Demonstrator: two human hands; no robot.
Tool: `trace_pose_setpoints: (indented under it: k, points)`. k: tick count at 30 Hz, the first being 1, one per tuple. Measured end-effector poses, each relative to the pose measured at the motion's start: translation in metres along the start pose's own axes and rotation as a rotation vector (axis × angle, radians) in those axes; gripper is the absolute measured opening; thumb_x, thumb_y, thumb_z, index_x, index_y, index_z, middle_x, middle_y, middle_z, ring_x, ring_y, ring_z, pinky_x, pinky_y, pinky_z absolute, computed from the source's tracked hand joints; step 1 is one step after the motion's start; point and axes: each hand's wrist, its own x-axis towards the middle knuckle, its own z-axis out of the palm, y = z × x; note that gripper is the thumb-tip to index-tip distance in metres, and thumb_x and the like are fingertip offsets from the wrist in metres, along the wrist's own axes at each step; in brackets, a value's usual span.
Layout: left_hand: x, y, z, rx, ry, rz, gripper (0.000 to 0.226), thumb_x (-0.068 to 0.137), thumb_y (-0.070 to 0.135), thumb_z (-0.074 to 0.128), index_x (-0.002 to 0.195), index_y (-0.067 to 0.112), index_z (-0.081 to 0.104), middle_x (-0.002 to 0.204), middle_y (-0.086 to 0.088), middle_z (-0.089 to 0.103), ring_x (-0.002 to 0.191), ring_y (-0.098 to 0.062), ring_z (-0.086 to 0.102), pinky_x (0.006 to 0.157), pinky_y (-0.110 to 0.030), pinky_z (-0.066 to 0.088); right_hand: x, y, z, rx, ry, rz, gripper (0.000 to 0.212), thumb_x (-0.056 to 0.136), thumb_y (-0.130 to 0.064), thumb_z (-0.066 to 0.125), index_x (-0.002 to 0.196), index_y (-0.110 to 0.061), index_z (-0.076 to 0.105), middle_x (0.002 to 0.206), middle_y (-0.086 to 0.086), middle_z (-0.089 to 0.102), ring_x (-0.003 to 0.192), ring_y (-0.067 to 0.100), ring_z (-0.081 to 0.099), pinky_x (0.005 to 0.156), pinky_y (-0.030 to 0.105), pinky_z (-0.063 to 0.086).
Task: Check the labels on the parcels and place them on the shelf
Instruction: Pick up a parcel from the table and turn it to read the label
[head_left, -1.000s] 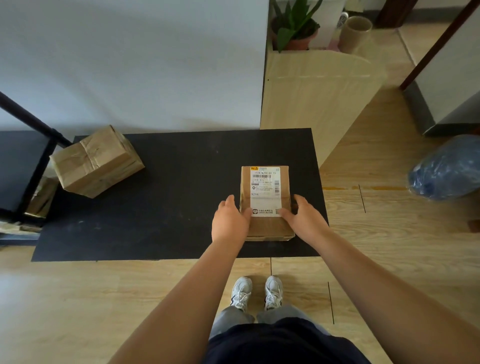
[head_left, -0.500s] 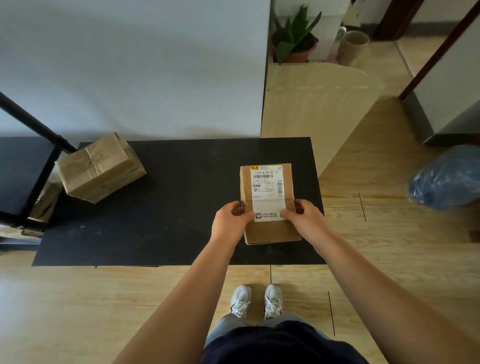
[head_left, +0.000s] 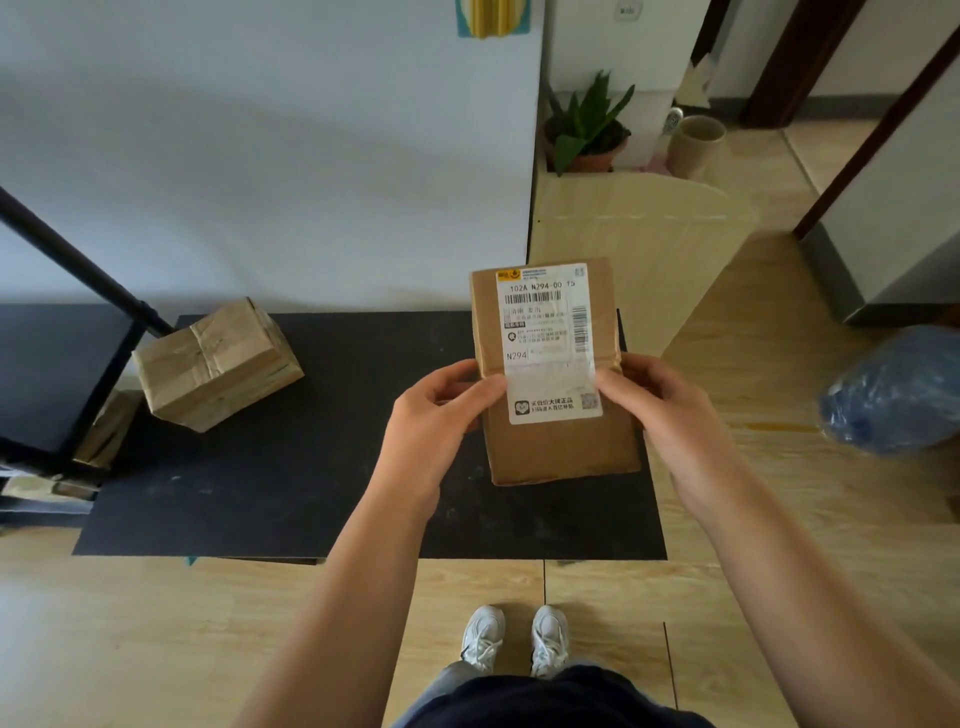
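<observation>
1. The label-checking step is judged to be in hand: a flat brown cardboard parcel (head_left: 556, 374) with a white printed shipping label (head_left: 548, 343) is held up above the black floor mat (head_left: 311, 493), clamped between the left hand (head_left: 436, 415) and right hand (head_left: 670, 410).
2. Next, carrying it to the black metal shelf (head_left: 57, 374) at the left is called for.
3. A second taped brown cardboard parcel (head_left: 218, 364) lies on the mat beside the shelf.
4. Cardboard is glimpsed low in the shelf; its contents cannot be told.

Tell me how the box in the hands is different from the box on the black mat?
The held box is flat and slim; the box on the mat is chunky. The held box shows a white label facing up; the mat box shows only tape. Both hands, left hand and right hand, grip the held box; nobody touches the mat box. Both are brown cardboard.
</observation>
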Motion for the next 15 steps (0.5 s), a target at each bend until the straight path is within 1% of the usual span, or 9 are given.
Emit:
trace_pose_setpoints:
  k: [2, 5, 7, 10, 13, 15]
  points:
    - [-0.009, 0.011, -0.003, -0.026, -0.014, 0.023, 0.038, 0.086, 0.033, 0.072, 0.122, 0.024, 0.067, 0.103, 0.006, 0.078, 0.099, -0.013, 0.074, 0.093, -0.037, 0.057, -0.007, -0.01, -0.003, 0.008, 0.009, -0.051, 0.044, 0.082, -0.046, 0.068, 0.119, -0.021, 0.064, 0.103, -0.007, 0.076, 0.09, 0.002, 0.072, 0.081, 0.025, 0.055]
    - [-0.02, 0.03, -0.008, -0.039, -0.028, 0.075, 0.033, 0.086, 0.033, 0.072, 0.118, 0.024, 0.069, 0.101, 0.005, 0.079, 0.096, -0.012, 0.075, 0.092, -0.037, 0.056, -0.018, -0.025, -0.006, -0.008, 0.024, -0.128, 0.056, 0.073, -0.058, 0.064, 0.114, -0.02, 0.065, 0.1, -0.008, 0.077, 0.092, 0.004, 0.072, 0.084, 0.027, 0.052]
    - [-0.025, 0.041, -0.011, -0.024, -0.018, 0.123, 0.031, 0.085, 0.033, 0.072, 0.115, 0.025, 0.069, 0.1, 0.006, 0.079, 0.095, -0.01, 0.074, 0.091, -0.036, 0.056, -0.025, -0.033, -0.007, 0.004, 0.02, -0.17, 0.058, 0.071, -0.058, 0.063, 0.114, -0.019, 0.066, 0.101, -0.006, 0.077, 0.093, 0.006, 0.072, 0.085, 0.028, 0.053]
    - [-0.029, 0.052, -0.015, -0.007, -0.009, 0.186, 0.033, 0.083, 0.031, 0.074, 0.115, 0.024, 0.07, 0.101, 0.004, 0.078, 0.097, -0.012, 0.074, 0.093, -0.037, 0.056, -0.032, -0.043, -0.009, 0.053, 0.012, -0.219, 0.051, 0.075, -0.049, 0.065, 0.114, -0.017, 0.065, 0.102, -0.004, 0.077, 0.094, 0.007, 0.072, 0.083, 0.028, 0.054]
    - [-0.033, 0.057, -0.018, 0.0, -0.01, 0.234, 0.036, 0.082, 0.026, 0.077, 0.117, 0.023, 0.07, 0.101, 0.001, 0.078, 0.101, -0.017, 0.073, 0.097, -0.043, 0.054, -0.037, -0.049, -0.011, 0.065, 0.019, -0.266, 0.04, 0.082, -0.039, 0.066, 0.115, -0.017, 0.065, 0.104, -0.004, 0.076, 0.098, 0.008, 0.071, 0.086, 0.031, 0.053]
    - [-0.034, 0.058, -0.018, 0.014, -0.009, 0.259, 0.038, 0.081, 0.023, 0.077, 0.117, 0.023, 0.07, 0.1, 0.001, 0.078, 0.101, -0.016, 0.073, 0.097, -0.043, 0.054, -0.039, -0.05, -0.012, 0.069, 0.028, -0.281, 0.03, 0.087, -0.029, 0.066, 0.115, -0.019, 0.065, 0.105, -0.004, 0.076, 0.1, 0.009, 0.071, 0.088, 0.034, 0.052]
